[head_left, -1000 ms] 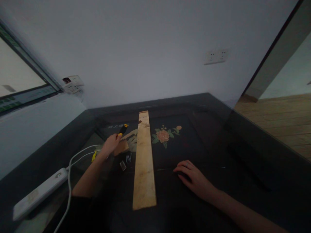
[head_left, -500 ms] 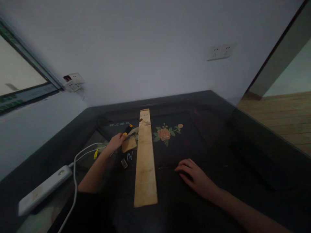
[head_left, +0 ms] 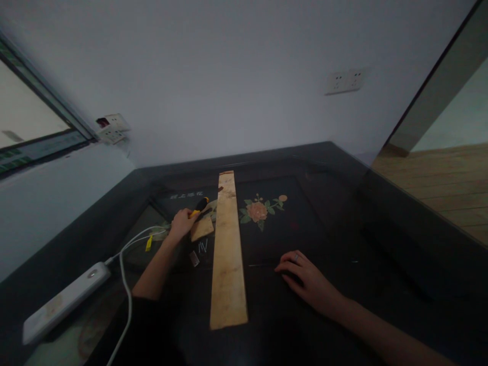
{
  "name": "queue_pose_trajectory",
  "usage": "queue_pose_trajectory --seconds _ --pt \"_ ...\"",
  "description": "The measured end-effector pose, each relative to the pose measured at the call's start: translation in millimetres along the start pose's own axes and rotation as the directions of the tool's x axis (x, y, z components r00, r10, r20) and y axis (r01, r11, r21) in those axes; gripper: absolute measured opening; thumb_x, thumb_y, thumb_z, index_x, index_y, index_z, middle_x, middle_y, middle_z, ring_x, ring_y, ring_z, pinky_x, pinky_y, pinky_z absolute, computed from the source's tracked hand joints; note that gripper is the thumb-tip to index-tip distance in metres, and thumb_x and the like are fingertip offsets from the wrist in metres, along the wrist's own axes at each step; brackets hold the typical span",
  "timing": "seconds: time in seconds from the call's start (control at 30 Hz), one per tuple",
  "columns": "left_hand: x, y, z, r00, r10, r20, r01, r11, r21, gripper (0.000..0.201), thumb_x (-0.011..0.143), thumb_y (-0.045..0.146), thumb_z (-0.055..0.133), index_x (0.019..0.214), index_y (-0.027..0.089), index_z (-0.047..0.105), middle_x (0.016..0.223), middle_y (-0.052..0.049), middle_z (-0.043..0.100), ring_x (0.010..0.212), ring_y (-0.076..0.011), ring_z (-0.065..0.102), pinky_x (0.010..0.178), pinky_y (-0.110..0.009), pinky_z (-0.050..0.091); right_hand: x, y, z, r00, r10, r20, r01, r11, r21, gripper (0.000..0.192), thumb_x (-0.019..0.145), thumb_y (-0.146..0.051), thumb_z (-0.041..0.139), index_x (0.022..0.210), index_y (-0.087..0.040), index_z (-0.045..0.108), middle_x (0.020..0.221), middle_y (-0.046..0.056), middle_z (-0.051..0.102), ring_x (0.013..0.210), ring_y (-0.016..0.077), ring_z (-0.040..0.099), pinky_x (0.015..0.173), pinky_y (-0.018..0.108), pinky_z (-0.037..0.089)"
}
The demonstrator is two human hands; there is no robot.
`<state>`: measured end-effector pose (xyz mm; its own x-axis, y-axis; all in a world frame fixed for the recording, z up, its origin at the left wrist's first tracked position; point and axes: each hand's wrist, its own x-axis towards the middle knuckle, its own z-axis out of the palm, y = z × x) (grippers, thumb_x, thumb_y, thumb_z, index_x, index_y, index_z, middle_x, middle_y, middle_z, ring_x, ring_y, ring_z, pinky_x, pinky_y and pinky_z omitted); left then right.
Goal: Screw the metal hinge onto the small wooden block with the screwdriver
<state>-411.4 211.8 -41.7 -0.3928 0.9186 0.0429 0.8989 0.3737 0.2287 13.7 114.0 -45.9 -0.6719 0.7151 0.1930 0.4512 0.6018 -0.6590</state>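
Fingers of the left hand (head_left: 182,222) are closed around a black-and-yellow tool handle (head_left: 200,205), left of a long wooden plank (head_left: 227,249) that lies lengthwise on the dark table (head_left: 343,213). A small wooden piece (head_left: 202,228) sits just near the handle, touching the plank's left edge. Nearer lie a few loose nails (head_left: 202,247) and a small metal piece (head_left: 194,258). The right hand (head_left: 305,277) rests flat and empty on the table, right of the plank, fingers loosely spread. A white power strip (head_left: 63,301) lies at near left.
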Motion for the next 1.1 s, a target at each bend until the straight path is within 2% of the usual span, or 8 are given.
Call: queue_pose_trajectory --seconds 0.37,0.83,1.1 --pt "-1 4 7.5 0.999 -0.005 -0.035 0.005 1.0 0.01 0.037 0.086 0.046 0.047 0.102 0.015 0.059 0.107 -0.014 0.066 0.101 -0.0277 0.062 0.079 -0.033 0.046 1 -2 0 1.0 0.005 -0.01 -0.005 1.0 -0.005 0.023 0.087 -0.01 0.048 0.101 -0.021 0.063 0.106 0.008 0.058 0.101 0.0189 0.054 0.089 0.037 0.047" --pt "-12 14 -9.0 0.999 0.011 -0.035 -0.008 0.996 0.086 0.042 0.087 0.05 0.042 0.108 0.016 0.055 0.112 -0.016 0.065 0.101 -0.0314 0.062 0.078 -0.037 0.045 0 2 3 1.0 0.012 -0.009 -0.012 1.0 -0.028 0.024 0.087 -0.009 0.048 0.1 -0.022 0.063 0.107 0.007 0.057 0.102 0.0195 0.054 0.091 0.038 0.046" --pt "-12 13 -17.6 0.999 0.03 -0.042 -0.025 0.995 0.102 0.045 0.087 0.052 0.043 0.111 0.016 0.054 0.113 -0.015 0.062 0.101 -0.029 0.061 0.078 -0.034 0.046 3 -1 1 1.0 0.023 0.015 -0.022 0.999 -0.037 0.024 0.086 -0.008 0.048 0.099 -0.021 0.063 0.106 0.008 0.056 0.101 0.0199 0.053 0.09 0.038 0.046"
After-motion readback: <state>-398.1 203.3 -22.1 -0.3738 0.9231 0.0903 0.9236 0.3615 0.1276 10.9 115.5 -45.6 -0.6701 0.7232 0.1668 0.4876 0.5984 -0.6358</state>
